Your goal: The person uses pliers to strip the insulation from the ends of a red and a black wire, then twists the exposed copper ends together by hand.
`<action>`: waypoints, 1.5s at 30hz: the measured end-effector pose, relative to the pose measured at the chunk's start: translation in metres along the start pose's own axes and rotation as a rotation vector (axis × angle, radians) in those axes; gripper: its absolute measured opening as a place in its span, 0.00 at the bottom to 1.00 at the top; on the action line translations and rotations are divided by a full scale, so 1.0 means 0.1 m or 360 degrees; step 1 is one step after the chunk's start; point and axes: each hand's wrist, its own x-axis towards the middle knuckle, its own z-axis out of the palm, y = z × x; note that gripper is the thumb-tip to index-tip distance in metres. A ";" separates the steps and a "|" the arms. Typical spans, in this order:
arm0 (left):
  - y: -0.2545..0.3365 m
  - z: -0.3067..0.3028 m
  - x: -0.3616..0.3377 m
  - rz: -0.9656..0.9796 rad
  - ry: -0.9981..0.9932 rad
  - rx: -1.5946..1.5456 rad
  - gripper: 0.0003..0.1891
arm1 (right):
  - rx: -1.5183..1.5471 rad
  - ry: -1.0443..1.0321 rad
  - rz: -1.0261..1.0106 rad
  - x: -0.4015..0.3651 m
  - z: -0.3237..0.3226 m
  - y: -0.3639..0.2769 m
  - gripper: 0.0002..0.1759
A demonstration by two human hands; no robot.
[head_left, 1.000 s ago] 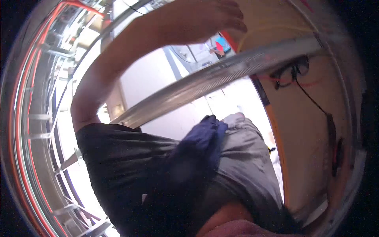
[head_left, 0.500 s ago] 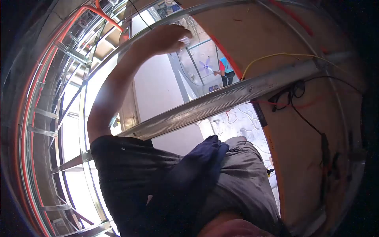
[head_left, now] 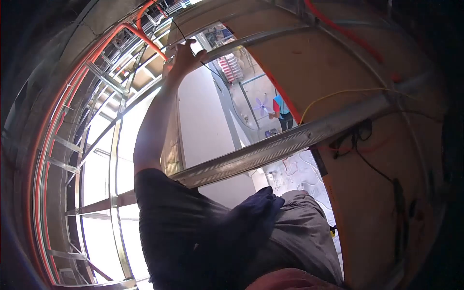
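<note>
My left hand reaches up and forward at the end of my bare forearm. Its fingers and thumb are spread apart, and the wrist crosses over a thin metal rail. A black cable runs down to the fingers and comes out again on the thumb side. Closer to me, a wide perforated metal channel passes beneath the forearm. My right hand is out of view. Bunched dark blue cloth lies over my grey trousers.
Brown boards with a yellow cord lie right. Orange pipes and metal framing curve along the left. Through the opening, a person in a blue vest stands on the floor below, beside a purple fan.
My left hand has moved left and farther forward, from over the opening to the black cable, and its fingers have spread. The whole view has shifted slightly.
</note>
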 end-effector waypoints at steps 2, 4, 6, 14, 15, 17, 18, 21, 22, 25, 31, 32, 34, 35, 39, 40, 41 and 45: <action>-0.25 0.20 0.20 -0.0270 -0.0079 -0.0002 0.30 | -0.0005 -0.0029 -0.0085 -0.01 -0.04 -0.07 0.20; -0.85 0.59 0.48 -0.0254 0.0276 -0.0547 0.42 | 0.0002 -0.0075 -0.0105 0.03 -0.09 -0.16 0.19; -1.22 0.69 0.80 -0.0357 0.0300 -0.0565 0.49 | 0.0067 -0.0170 0.0059 0.08 -0.12 -0.20 0.20; -1.15 -0.61 1.48 -0.0193 0.0938 0.0998 0.45 | 0.0069 0.0067 0.0136 0.07 0.04 0.10 0.23; -1.15 -0.67 1.47 -0.0186 0.0925 0.0991 0.45 | 0.0095 0.0044 0.0155 0.08 0.01 0.06 0.23; -1.16 -0.75 1.44 -0.0151 0.0467 0.1519 0.41 | 0.0131 0.0021 0.0187 0.10 0.02 0.04 0.23; -1.35 -0.68 1.56 -0.0142 0.0466 0.1515 0.41 | 0.0105 -0.0023 0.0176 0.13 0.00 0.07 0.23; -1.36 -0.51 1.55 -0.0331 0.0493 0.1456 0.45 | 0.0016 -0.0154 0.0118 0.21 -0.04 0.07 0.24; -1.08 -0.42 1.49 -0.0333 0.0497 0.1457 0.45 | -0.0014 -0.0193 0.0096 0.20 -0.05 0.09 0.25; -0.75 -0.19 1.43 -0.0712 0.0484 0.0993 0.56 | -0.0091 -0.0157 0.0068 0.25 -0.04 0.07 0.24; -1.28 0.38 1.75 -0.0779 0.0645 0.0325 0.33 | -0.0129 0.0026 0.0182 0.35 0.00 -0.35 0.22; -1.29 0.37 1.76 -0.0649 0.0643 0.0268 0.27 | -0.0091 0.0077 0.0233 0.38 0.00 -0.50 0.22; -1.09 0.32 1.68 -0.0597 0.0803 0.0086 0.19 | 0.0001 0.0165 0.0322 0.45 0.03 -0.68 0.22; -1.07 0.31 1.67 -0.0645 0.0768 -0.0369 0.17 | 0.0010 0.0143 0.0337 0.45 -0.02 -0.66 0.22; -0.98 0.25 1.64 -0.0720 0.0631 -0.1404 0.12 | -0.0018 -0.0059 0.0231 0.53 -0.08 -0.79 0.21; -0.96 0.23 1.59 -0.0706 0.0549 -0.1802 0.13 | -0.0134 0.0158 0.0202 0.55 -0.05 -0.87 0.20; -0.84 0.17 1.54 -0.0731 0.0523 -0.1753 0.12 | -0.0140 0.0162 0.0196 0.54 -0.08 -0.85 0.20; -1.10 0.22 1.75 -0.0724 0.0432 -0.2006 0.13 | 0.0114 -0.0042 0.0215 0.44 -0.03 -0.69 0.20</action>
